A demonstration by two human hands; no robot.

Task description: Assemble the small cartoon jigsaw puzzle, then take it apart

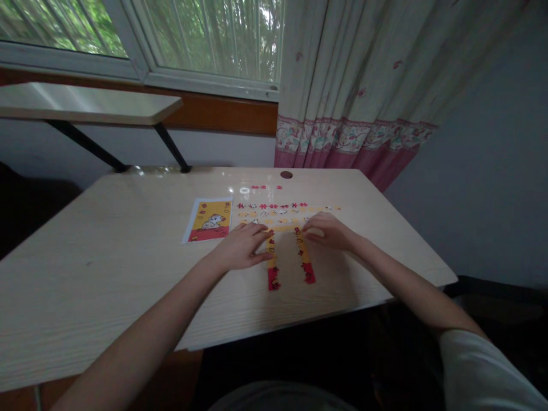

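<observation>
A partly assembled jigsaw puzzle frame lies on the table: a left strip [273,268] and a right strip [306,265], yellow above and red below, joined by a thin yellow row at the top. My left hand [245,245] rests beside the left strip, thumb and fingers apart, fingertips touching its edge. Curled inward, my right hand [327,231] is at the upper end of the right strip, fingers bent together; whatever they hold is hidden. Beyond both hands, loose jigsaw pieces [274,206] lie in rows, red ones farthest back.
Left of the pieces lies a reference picture [209,221] of a white cartoon animal on yellow and red. A raised shelf [89,103] on black legs stands at the back left. A round cable hole [286,174] is near the back edge, before the curtain [342,131].
</observation>
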